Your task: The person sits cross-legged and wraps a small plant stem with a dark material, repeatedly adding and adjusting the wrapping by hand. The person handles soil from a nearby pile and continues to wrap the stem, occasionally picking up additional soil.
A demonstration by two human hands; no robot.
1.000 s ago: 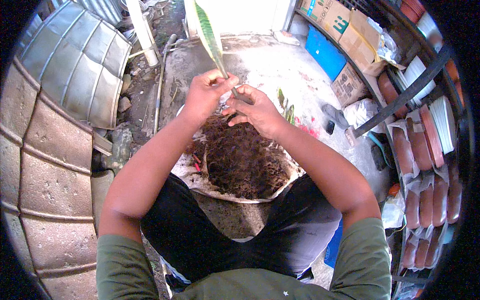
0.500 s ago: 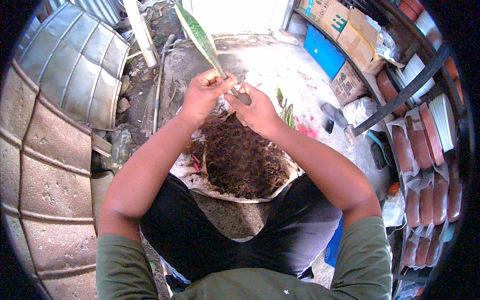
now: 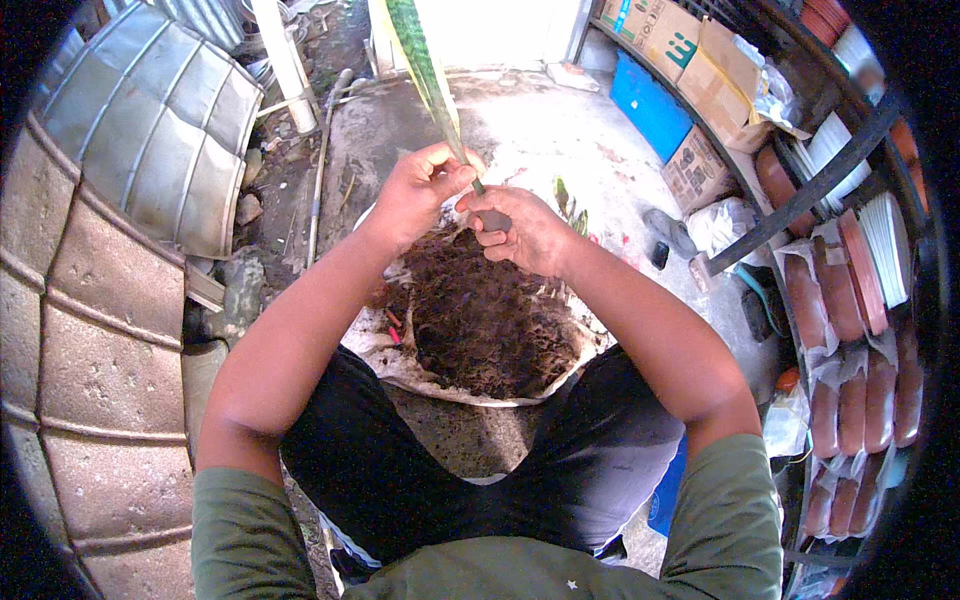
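A snake plant leaf [image 3: 420, 60], green with pale yellow edges, rises upward and leans slightly left above the soil. My left hand [image 3: 420, 200] pinches its narrow lower part between thumb and fingers. Just below and to the right, my right hand [image 3: 530, 232] is closed around the base of the leaf. A dark greyish lump [image 3: 491, 221] shows at that base among the right fingers; whether it is soil or root I cannot tell. Beneath both hands, dark crumbly soil [image 3: 490, 320] lies in an opened white sack [image 3: 455, 393] between my knees.
Small red pieces [image 3: 394, 335] rest on the sack's left side. More snake plant leaves [image 3: 565, 200] stand beyond my right wrist. At right, a shelf holds wrapped brown pots [image 3: 835, 290], cardboard boxes [image 3: 720, 70] and a blue box [image 3: 650, 105]. Metal sheets [image 3: 150, 110] lean at left.
The leaf has turned and stands more upright, its tip now cut off by the top of the view. My right hand has dropped slightly and its fingers have shifted round the base.
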